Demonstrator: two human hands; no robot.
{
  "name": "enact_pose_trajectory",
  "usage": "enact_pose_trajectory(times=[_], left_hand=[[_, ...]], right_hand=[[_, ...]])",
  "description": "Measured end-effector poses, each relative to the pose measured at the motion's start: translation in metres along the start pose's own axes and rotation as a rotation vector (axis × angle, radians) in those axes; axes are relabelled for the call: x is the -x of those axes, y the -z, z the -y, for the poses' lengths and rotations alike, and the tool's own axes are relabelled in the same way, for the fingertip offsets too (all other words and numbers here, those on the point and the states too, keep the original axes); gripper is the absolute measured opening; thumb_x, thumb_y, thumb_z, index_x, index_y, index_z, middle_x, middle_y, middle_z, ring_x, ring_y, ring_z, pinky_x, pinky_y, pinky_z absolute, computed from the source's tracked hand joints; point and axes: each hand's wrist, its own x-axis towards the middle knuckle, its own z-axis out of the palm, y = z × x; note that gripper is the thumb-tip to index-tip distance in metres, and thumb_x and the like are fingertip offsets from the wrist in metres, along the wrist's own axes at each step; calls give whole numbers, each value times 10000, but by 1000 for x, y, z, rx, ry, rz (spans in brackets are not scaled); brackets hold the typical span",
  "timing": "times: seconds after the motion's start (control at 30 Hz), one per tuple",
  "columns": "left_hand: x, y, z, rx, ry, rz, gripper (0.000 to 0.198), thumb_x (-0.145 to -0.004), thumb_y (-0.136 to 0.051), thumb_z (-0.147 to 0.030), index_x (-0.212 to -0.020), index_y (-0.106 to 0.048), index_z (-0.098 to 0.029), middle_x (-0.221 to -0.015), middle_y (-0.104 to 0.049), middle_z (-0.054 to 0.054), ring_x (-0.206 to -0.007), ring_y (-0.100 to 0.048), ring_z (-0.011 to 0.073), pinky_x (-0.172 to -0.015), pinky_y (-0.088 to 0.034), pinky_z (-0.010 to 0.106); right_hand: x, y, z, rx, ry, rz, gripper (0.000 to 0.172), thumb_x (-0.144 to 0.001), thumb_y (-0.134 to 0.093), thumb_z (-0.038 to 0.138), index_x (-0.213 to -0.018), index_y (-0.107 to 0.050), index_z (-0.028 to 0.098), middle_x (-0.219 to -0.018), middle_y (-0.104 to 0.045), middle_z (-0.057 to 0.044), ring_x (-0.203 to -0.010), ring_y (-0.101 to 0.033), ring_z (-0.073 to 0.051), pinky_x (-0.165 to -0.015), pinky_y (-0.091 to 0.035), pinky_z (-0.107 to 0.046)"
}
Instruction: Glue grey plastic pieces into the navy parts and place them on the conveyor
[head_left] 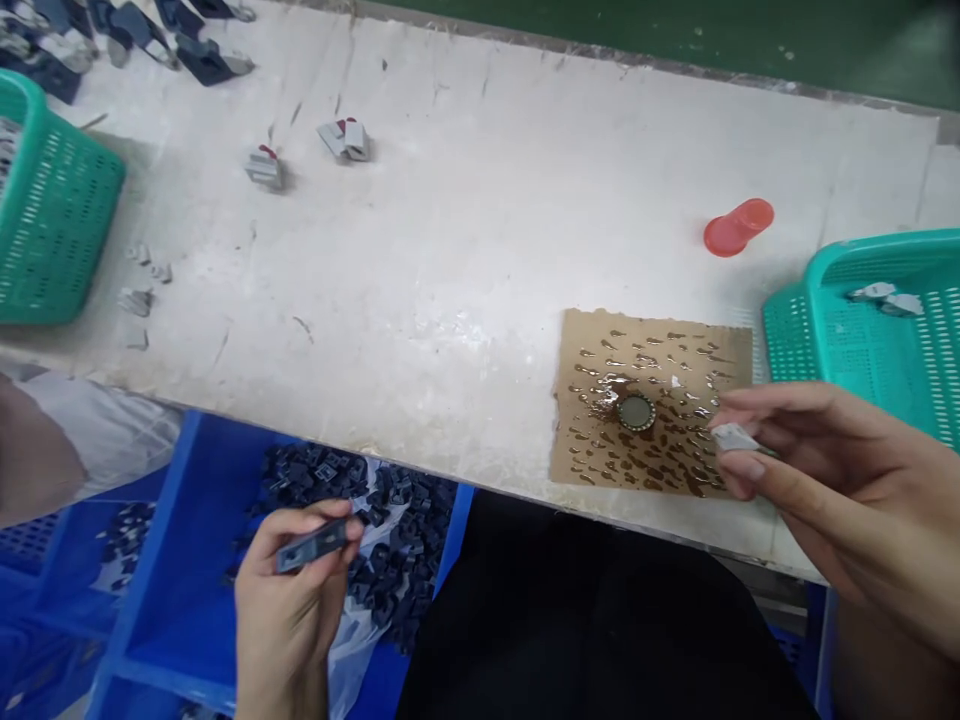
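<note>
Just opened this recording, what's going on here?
A person sits at a white workbench. Their left hand holds a dark grey plastic part above a blue crate heaped with similar parts. Their right hand pinches a small light grey piece over the edge of a brown cardboard sheet spotted with glossy brown liquid, around a round metal-rimmed disc. A teal basket nearby holds more light grey pieces.

Bare left hand (pixel 285 600), bare right hand (pixel 840 490), forearms uncovered; black garment (pixel 592 630) across lap.
</note>
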Motion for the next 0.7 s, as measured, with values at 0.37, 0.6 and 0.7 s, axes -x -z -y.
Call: enact_pose_trajectory(times=[0.37,0.6,0.7], left_hand=[[27,-181,-7,529,165,880,276,-827,-886,-203,-1089,-825,-264,-949,-831,25,-877,-828,190,-775,-708,263],[29,-181,-5,622,260,907,245,-784,-910,-138,-995,-816,-221,-1005,-833,13,-897,-821,166,-809,-703,250],[30,-183,-8,594,209,888,281,-728,-954,-150,-955,-798,-209,-995,-830,20,-847,-802,132,-776,-685,203]], right_hand=[[-9,-6,-13,787,666,-61,189,-1008,-704,207,-1184,-705,275,-1031,-800,8,-919,-751,-159,-811,-575,-271],[-20,-17,-14,851,816,30,177,-1035,-647,161,-1207,-677,187,-1060,-783,-58,-945,-736,-181,-834,-554,-295],[-12,-15,-17,779,641,-27,162,-1031,-673,227,-1179,-700,287,-1020,-783,-4,-887,-742,-173,-749,-556,-297]])
